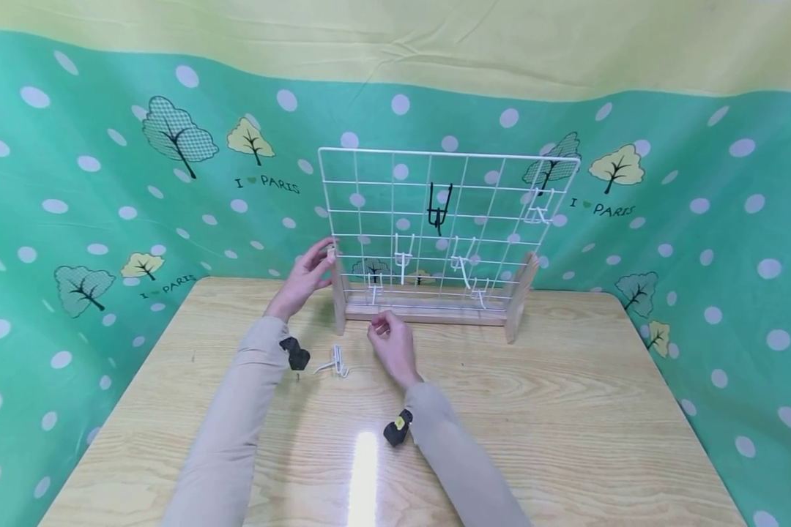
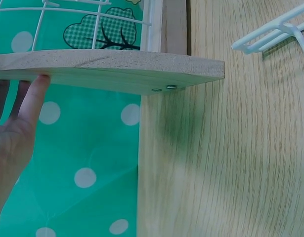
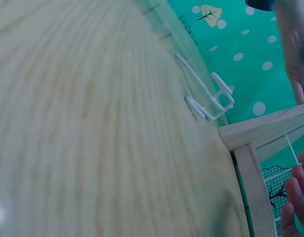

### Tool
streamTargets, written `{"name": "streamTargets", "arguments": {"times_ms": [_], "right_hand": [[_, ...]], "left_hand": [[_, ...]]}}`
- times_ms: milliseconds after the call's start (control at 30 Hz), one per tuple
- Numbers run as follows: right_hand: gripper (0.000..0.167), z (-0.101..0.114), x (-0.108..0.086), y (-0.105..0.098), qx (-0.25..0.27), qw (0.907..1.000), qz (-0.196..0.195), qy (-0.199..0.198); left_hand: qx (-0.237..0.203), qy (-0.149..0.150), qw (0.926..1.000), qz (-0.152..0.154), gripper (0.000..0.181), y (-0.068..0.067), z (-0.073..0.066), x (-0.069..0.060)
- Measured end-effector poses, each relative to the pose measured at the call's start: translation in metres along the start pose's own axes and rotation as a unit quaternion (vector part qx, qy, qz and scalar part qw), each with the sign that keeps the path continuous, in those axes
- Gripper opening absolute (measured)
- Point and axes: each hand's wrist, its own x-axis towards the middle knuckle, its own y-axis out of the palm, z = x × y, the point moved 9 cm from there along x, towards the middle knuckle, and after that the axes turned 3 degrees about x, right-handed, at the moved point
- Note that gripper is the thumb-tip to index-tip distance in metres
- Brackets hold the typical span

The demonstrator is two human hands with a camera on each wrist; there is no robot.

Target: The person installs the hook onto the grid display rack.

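A white wire grid (image 1: 448, 219) stands upright in a wooden stand (image 1: 428, 313). My left hand (image 1: 306, 274) rests on the stand's left side panel (image 2: 112, 69), its fairly straight fingers touching the outer face near the top. Just in front of the grid's lower left part is my right hand (image 1: 394, 344), fingers loosely bent, thumb close to the forefinger. Nothing shows between them; its fingertips are partly cut off in the right wrist view. Nearest above it, a white hook (image 1: 373, 288) hangs on the low wires. Another white hook (image 1: 336, 361) lies on the table between both hands.
A black hook (image 1: 439, 212) hangs at the grid's upper middle. Several more white hooks (image 1: 461, 265) hang across it, one white hook (image 1: 537, 212) high on the right. The wood-grain table (image 1: 567, 410) meets a green dotted curtain (image 1: 699, 241) at the back and sides.
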Motion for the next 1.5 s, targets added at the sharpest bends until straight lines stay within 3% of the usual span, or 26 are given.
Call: {"name": "streamTargets", "arguments": {"times_ms": [200,400,600,767,900,1033,1300,1500], "right_hand": [[0.012,-0.006,-0.009,0.011,-0.003,0.9998,0.020,0.009],[0.009,-0.008,-0.018,0.028,-0.013,0.9978,0.065,-0.007],[0.014,-0.002,-0.023,0.044,-0.032,0.9932,0.110,-0.021],[0.028,0.007,-0.027,0.060,-0.070,0.9831,0.166,-0.032],[0.033,0.013,-0.029,0.070,-0.143,0.9682,0.195,-0.063],[0.032,0.011,-0.030,0.071,-0.178,0.9625,0.195,-0.060],[0.033,0.002,-0.030,0.063,-0.141,0.9678,0.208,-0.014],[0.033,0.000,-0.029,0.054,-0.125,0.9680,0.217,-0.006]], "left_hand": [[0.001,0.005,1.0000,-0.005,0.051,-0.006,0.014,0.007],[0.009,0.015,0.9998,-0.007,0.053,-0.009,0.014,0.008],[0.005,0.004,1.0000,-0.003,0.052,-0.009,0.013,0.007],[-0.003,-0.002,1.0000,0.000,0.050,-0.009,0.013,0.007],[-0.006,-0.004,1.0000,0.001,0.050,-0.008,0.013,0.008],[-0.003,-0.002,1.0000,-0.002,0.050,-0.008,0.014,0.007],[0.012,0.019,0.9997,-0.010,0.052,-0.010,0.014,0.007],[0.004,0.018,0.9998,-0.002,0.051,-0.008,0.014,0.007]]}}
